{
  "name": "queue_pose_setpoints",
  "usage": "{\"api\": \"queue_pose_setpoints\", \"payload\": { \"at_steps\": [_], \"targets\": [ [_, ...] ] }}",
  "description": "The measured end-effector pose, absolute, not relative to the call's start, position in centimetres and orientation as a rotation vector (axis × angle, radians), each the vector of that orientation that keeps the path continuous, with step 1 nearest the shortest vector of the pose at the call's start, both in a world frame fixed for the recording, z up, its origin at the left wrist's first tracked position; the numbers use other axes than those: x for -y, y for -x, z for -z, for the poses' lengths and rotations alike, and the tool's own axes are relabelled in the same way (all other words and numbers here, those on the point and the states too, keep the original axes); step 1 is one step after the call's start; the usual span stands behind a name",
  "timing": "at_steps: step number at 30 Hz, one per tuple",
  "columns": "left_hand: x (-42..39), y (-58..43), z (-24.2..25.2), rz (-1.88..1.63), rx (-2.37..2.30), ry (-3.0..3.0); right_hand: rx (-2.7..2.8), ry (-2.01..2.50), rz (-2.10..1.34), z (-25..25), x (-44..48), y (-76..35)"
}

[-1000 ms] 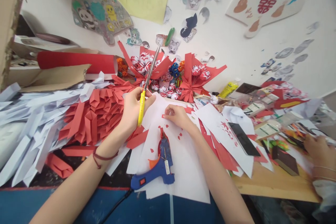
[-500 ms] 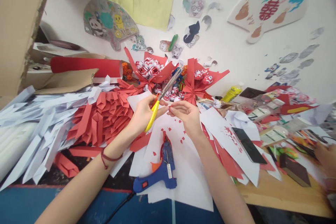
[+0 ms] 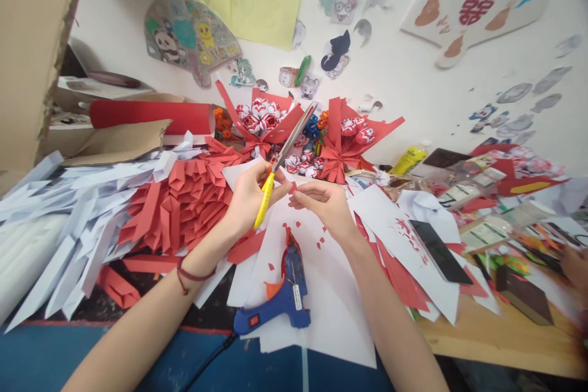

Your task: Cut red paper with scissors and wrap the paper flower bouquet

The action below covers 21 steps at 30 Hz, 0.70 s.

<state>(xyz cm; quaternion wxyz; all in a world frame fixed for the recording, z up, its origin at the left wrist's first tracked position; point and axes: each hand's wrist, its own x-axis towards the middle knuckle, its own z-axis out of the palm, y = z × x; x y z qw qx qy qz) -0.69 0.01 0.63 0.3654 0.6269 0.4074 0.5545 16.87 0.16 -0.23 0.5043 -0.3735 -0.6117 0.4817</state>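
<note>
My left hand (image 3: 250,199) is closed on a pair of scissors (image 3: 266,196) with yellow handles, the blades pointing up and away. Between the fingertips of my right hand (image 3: 324,202) is a small piece of red paper (image 3: 293,187). The two hands are close together above white sheets of paper (image 3: 331,294), where several tiny red scraps (image 3: 320,239) lie. Below them a blue glue gun (image 3: 287,297) rests on the sheets, its nozzle pointing away from me.
At left are piles of folded red paper strips (image 3: 184,202) and folded white strips (image 3: 78,226). Red-wrapped paper bouquets (image 3: 337,153) stand against the wall. On the right lie a phone (image 3: 438,251), a yellow bottle (image 3: 408,159) and a dark box (image 3: 523,295). Another person's hand (image 3: 574,269) shows at the right edge.
My hands have moved slightly apart, and the red piece shows more plainly in my right fingertips. The scissors have tilted a little more upright. The glue gun stays put.
</note>
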Motion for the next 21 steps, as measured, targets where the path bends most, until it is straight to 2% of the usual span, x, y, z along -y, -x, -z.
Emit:
{"api": "queue_pose_setpoints", "payload": {
  "at_steps": [10,15,21],
  "targets": [
    [0.0,1.4,-1.4,-1.119,-1.255,-2.125,1.334,0.843,-0.861,-0.7,-0.5,-18.0],
    [-0.1,1.0,-0.9,-0.967,-1.313,-2.127,1.394,0.813,-0.808,-0.5,-0.9,-18.5],
    [-0.3,1.0,-1.0,-0.953,-1.332,-2.123,1.409,0.798,-0.794,-0.1,-1.1,-18.8]
  ]
}}
